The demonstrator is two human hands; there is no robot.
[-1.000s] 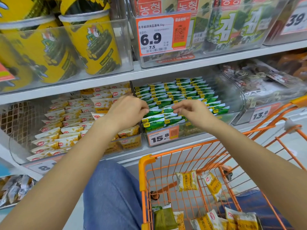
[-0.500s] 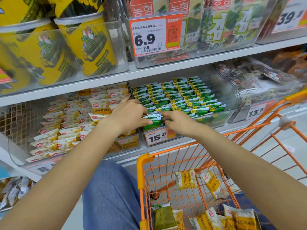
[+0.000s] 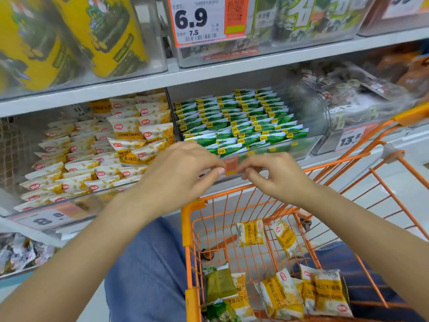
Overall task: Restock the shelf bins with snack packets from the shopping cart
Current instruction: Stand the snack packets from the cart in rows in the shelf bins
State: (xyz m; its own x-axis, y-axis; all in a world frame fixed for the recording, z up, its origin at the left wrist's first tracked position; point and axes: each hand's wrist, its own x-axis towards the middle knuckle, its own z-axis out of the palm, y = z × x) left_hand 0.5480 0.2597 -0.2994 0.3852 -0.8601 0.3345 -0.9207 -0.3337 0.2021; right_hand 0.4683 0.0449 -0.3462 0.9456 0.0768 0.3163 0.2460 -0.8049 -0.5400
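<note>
Cart (image 3: 188, 219): orange wire grid. Middle bin packets (image 3: 241, 122): green, small yellow labels. Left bin packets (image 3: 125, 129): white/yellow, red oval logo. Cart packets (image 3: 250, 232): yellow/white, few green (image 3: 218, 283). Price tag (image 3: 197, 19): white, orange border, black digits. Trousers (image 3: 148, 270): blue denim.

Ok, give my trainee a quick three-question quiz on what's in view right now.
1. True or false: the left hand holds a green packet.
2. Which packets fill the bin right behind both hands? A) green B) yellow C) grey
3. Fill in: the price tag on the upper shelf reads ___.

Key
1. False: both the left and right hand finger the small orange label on the bin front.
2. A, green packets.
3. 6.9
</note>
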